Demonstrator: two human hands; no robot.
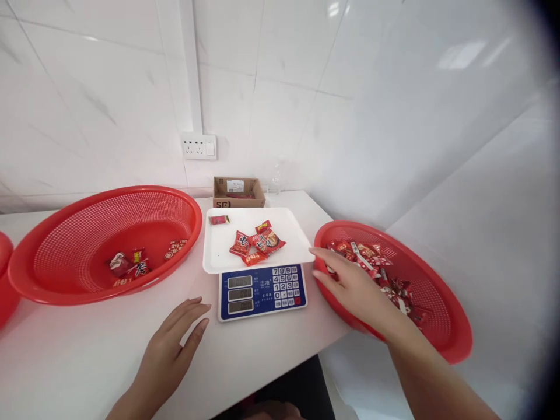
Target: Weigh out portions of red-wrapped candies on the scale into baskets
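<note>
A digital scale (262,291) with a blue keypad panel stands on the white table, its white tray (219,256) on top. Several red snack packets (266,240) lie bunched on the tray, and a small red packet (219,220) sits apart near its back left corner. My left hand (175,338) hovers over the table left of the keypad, fingers apart and holding nothing. Over the near rim of the right red basket (450,344) is my right hand (345,283), thumb and fingers spread, with nothing visible in it. Several red packets (402,291) lie in that basket.
Left of the scale, a larger red basket (56,286) holds a few packets (126,265). Another red container (5,291) shows at the left edge. Behind the tray are a cardboard box (238,202) and a clear bottle (275,179). A wall socket (199,146) is above.
</note>
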